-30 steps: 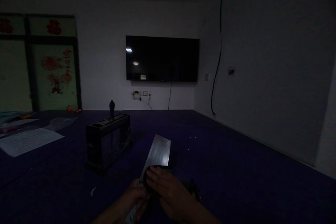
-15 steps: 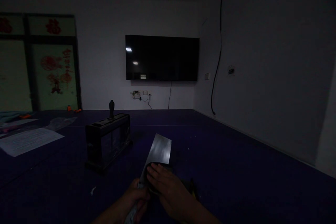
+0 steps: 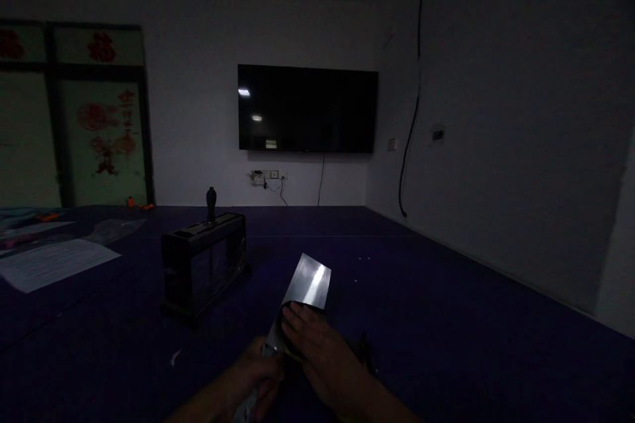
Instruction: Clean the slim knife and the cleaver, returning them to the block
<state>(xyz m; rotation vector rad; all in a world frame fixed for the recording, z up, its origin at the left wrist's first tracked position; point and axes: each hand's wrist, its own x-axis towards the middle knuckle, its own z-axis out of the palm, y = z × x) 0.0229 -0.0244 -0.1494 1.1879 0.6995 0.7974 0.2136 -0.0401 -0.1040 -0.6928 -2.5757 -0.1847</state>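
My left hand (image 3: 260, 373) is wrapped round the pale handle of a cleaver (image 3: 307, 281). Its broad steel blade points up and away, with a bright streak of light across it. My right hand (image 3: 327, 357) presses a dark pad (image 3: 317, 308) with a yellowish lower edge against the lower part of the blade, fingers laid over it. The pad's kind is hard to make out in the dimness. Left of the hands stands a black knife block (image 3: 203, 264) with clear sides, and a dark handle (image 3: 211, 203) sticks up from its top.
Printed paper (image 3: 59, 263) and clear plastic wrap (image 3: 116, 231) lie at the left. A white scrap (image 3: 175, 357) rests on the dark blue tabletop (image 3: 421, 317). Something small and dark (image 3: 366, 350) lies just right of my right hand. A television (image 3: 307, 109) hangs on the far wall.
The cleaver and both hands have shifted slightly right, the right hand and pad also slightly up. The blade now catches a brighter streak of light. The knife block has stayed put.
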